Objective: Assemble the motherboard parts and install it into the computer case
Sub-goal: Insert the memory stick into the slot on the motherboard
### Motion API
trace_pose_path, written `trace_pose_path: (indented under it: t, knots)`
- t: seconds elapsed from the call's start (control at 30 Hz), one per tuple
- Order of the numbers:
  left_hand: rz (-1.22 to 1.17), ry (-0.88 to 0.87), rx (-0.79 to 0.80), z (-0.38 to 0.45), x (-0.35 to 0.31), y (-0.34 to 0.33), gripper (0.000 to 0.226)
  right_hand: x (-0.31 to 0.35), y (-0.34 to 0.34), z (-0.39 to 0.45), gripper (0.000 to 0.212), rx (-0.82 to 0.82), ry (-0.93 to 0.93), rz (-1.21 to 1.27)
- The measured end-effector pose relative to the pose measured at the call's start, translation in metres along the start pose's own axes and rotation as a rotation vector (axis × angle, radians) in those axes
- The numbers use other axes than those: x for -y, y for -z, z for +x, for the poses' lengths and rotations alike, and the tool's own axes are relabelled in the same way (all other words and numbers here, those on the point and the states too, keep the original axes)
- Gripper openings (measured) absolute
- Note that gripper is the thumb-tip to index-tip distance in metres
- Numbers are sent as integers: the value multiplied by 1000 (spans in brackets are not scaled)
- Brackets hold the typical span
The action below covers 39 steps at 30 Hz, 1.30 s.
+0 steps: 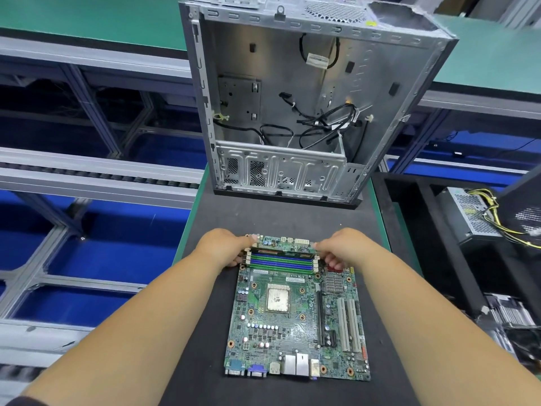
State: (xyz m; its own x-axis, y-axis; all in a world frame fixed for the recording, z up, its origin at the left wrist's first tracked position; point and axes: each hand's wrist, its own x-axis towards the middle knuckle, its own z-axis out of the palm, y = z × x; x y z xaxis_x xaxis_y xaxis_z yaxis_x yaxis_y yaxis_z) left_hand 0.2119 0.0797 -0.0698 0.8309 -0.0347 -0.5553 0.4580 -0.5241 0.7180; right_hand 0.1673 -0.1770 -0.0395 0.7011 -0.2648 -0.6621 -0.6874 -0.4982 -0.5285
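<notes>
Green motherboard [295, 315] lies flat on the black desk mat [380, 288]. At its far edge, a dark RAM stick [282, 252] runs left-right; left hand [224, 247] and right hand [342, 247] fingers pinch either end. Open grey metal case [292, 98] stands beyond.

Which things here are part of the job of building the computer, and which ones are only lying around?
Part of the job:
- motherboard on the black mat
- memory stick, both hands pressing its ends
- left hand
- right hand
- open computer case behind the board

Lying about:
- power supply with yellow cables, right side
- conveyor rails on the left
</notes>
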Motion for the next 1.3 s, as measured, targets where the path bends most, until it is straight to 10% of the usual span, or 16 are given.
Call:
trace_pose_path:
  t: [0.77,0.9,1.13,1.3]
  knots:
    - [239,63,12,-2,-20,-4,36,18,-2,-3,48,122,-42,-337]
    - [300,21,-23,-6,-22,-5,39,10,1,2,23,53,79,-288]
    - [-239,102,33,-11,-5,0,24,16,2,-11,39,131,79,-468]
    - [-184,90,64,-15,-6,1,14,12,0,-11,35,118,39,-283]
